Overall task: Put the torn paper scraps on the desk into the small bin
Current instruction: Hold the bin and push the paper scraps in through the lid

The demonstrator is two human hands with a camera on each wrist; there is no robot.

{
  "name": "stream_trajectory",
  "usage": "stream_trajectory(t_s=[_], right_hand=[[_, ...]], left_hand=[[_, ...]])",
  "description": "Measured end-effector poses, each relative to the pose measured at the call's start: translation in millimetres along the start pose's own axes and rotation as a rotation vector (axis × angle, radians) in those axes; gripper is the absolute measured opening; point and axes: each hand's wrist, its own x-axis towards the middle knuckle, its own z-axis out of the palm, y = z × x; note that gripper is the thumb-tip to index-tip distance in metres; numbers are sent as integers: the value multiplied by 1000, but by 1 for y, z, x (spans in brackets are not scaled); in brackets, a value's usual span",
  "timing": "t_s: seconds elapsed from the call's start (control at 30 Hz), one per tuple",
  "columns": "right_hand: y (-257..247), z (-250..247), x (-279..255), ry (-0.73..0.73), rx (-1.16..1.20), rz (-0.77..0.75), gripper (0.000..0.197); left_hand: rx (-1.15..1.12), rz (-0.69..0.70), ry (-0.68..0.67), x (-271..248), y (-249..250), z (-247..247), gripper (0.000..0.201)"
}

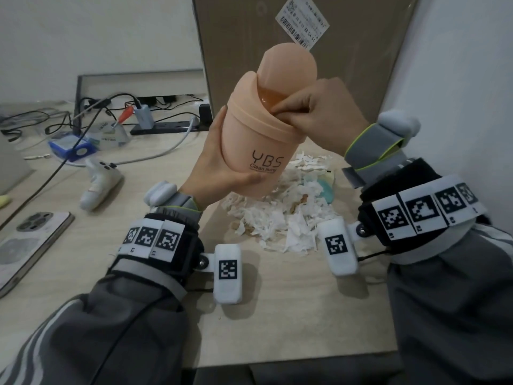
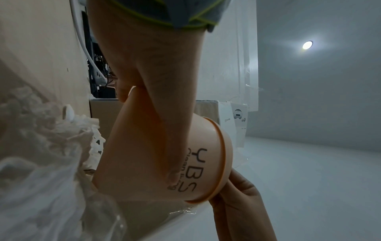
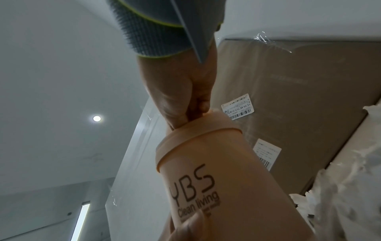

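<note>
The small peach bin [image 1: 258,140] marked "YBS Clean living" is lifted off the desk and tilted. My left hand [image 1: 213,162] grips its lower body, with the thumb [image 2: 164,146] lying across the print. At the swing lid's opening, my right hand [image 1: 294,112] has its thumb at the gap and its fingers curled over the lid's collar, pinching that edge. The right wrist view shows the bunched fingers [image 3: 185,101] pressed onto the lid of the bin [image 3: 195,171]. A pile of torn white paper scraps [image 1: 283,218] lies on the desk under the bin. No scrap shows in either hand.
A tall cardboard box [image 1: 291,65] stands close behind the bin, and a wall [image 1: 458,79] closes the right side. To the left lie a power strip with cables [image 1: 166,126], a white controller [image 1: 100,184], a blue box [image 1: 72,148] and a phone [image 1: 30,245].
</note>
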Motion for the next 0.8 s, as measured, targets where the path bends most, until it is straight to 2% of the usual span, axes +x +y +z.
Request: stream_trajectory(t_s=[0.13, 0.27, 0.37, 0.5, 0.63, 0.73, 0.8], right_hand=[[1, -1, 3, -102, -8, 22, 22], [3, -2, 3, 11, -22, 40, 12], [3, -2, 3, 12, -48, 38, 13], [-1, -9, 1, -132, -6, 13, 19], [-5, -16, -3, -343, 79, 81, 26], [-8, -13, -7, -361, 256, 227, 48], [-11, -10, -7, -386, 199, 263, 67]], left_hand=[[4, -5, 3, -1, -1, 0, 132], [13, -13, -9, -1, -1, -1, 132], [19, -15, -15, -2, 2, 0, 133], [28, 7, -23, -1, 2, -1, 137], [20, 14, -36, -3, 5, 0, 139], [26, 11, -26, -3, 5, 1, 140], [21, 0, -33, -3, 4, 1, 140]])
